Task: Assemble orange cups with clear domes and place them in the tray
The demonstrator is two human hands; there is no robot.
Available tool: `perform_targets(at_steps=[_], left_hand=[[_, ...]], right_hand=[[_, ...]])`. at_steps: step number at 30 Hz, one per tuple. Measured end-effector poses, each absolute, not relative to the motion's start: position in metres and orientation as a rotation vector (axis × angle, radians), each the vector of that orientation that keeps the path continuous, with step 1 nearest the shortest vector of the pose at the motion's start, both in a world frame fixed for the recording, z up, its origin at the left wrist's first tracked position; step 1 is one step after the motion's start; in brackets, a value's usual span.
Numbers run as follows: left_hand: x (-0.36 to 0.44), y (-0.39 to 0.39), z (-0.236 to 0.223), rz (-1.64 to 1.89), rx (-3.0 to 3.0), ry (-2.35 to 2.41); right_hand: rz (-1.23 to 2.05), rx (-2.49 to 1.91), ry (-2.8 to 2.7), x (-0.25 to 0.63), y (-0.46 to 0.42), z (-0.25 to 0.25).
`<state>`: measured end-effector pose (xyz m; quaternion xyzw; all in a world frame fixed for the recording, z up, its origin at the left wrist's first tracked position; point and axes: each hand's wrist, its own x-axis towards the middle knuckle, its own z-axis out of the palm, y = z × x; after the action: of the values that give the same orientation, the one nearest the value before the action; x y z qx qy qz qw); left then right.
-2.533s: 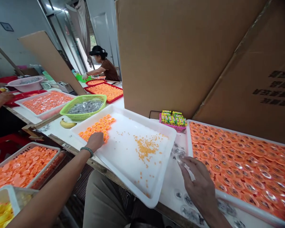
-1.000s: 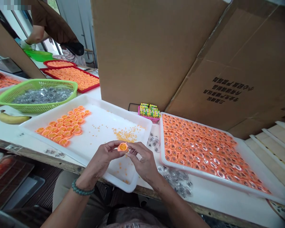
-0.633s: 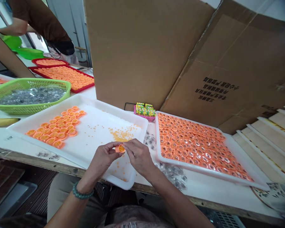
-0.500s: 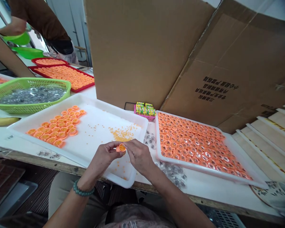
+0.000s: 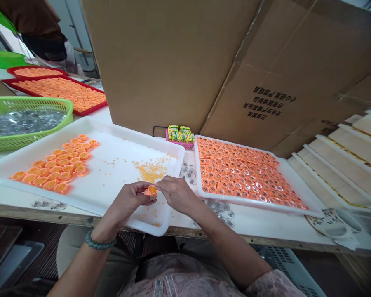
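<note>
My left hand (image 5: 130, 200) pinches a small round orange plastic cup (image 5: 151, 190) with yellow bits inside, tilted toward me. My right hand (image 5: 177, 193) has its fingertips pressed together at the cup's right rim; whatever they hold is too small to make out. Both hands are over the right front part of a white tray (image 5: 111, 202). Small yellow pellets (image 5: 151, 170) lie scattered in it just beyond the hands. At its left end, several orange cups with yellow filling (image 5: 57, 165) sit in close rows.
On the right stands a white tray (image 5: 309, 204) packed with orange pieces under clear printed lids. Clear lids (image 5: 219, 210) lie beside it. A pink basket of yellow packets (image 5: 181, 136) stands by the cardboard (image 5: 173, 62). Farther left are a green basket (image 5: 68, 113), red trays (image 5: 95, 107) and another person (image 5: 40, 29).
The view has shifted slightly right, so things appear farther left. Both hands stay together at the orange cup, with the right fingertips still at its rim.
</note>
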<state>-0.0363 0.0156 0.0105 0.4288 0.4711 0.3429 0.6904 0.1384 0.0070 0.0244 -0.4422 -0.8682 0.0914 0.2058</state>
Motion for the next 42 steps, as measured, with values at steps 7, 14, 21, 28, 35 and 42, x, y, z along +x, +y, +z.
perform_targets(at_steps=[7, 14, 21, 28, 35, 42], left_hand=[[-0.036, 0.017, 0.01, 0.724, 0.946, 1.063], [-0.038, 0.021, 0.002, 0.715, 1.009, 1.02], [-0.036, 0.019, 0.007, 0.762, 1.0, 1.089], [-0.036, 0.02, 0.009, 0.879, 0.861, 1.09], [-0.038, 0.023, 0.004, 0.929, 0.762, 0.954], [-0.038, 0.022, 0.004, 0.989, 0.703, 0.944]], right_hand=[[0.243, -1.393, -2.235, 0.151, 0.013, 0.021], [0.254, -1.836, -2.162, 0.206, -0.04, 0.009], [0.333, -2.042, -2.488, 0.203, -0.065, -0.036], [0.091, -1.97, -2.555, 0.194, -0.062, -0.046], [0.216, -1.738, -1.956, 0.203, -0.06, -0.037], [0.86, -1.306, -1.417, 0.152, -0.02, 0.008]])
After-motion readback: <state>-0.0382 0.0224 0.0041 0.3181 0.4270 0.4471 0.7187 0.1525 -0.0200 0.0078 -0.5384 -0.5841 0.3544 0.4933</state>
